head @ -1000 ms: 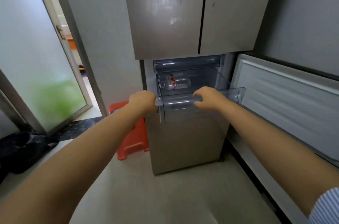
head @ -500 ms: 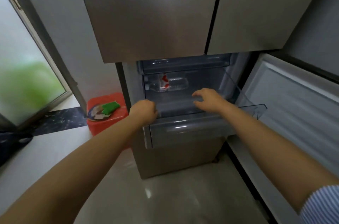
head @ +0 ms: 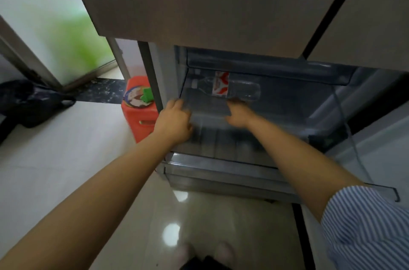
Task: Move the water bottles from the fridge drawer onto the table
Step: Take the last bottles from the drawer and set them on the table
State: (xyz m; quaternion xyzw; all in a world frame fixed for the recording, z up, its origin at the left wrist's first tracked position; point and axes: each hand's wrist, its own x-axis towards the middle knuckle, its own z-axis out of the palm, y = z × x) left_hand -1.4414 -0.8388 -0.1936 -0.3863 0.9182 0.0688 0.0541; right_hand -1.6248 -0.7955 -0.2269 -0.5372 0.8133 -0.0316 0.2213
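A clear water bottle with a red and white label lies on its side at the back of the pulled-out clear fridge drawer. Both my hands reach into the drawer over its front wall. My left hand is at the drawer's left side, fingers stretched forward, a short way in front of the bottle's cap end. My right hand is just in front of the bottle's middle, fingertips close to it; motion blur hides whether they touch. Neither hand holds anything.
The fridge's closed upper doors overhang the drawer. The open lower door stands to the right. A red stool sits left of the fridge, a black bag lies on the floor by a frosted glass door.
Both hands let go of the drawer's front edge and moved forward into the drawer toward the bottle. The drawer has come further out and the camera has moved closer and lower.
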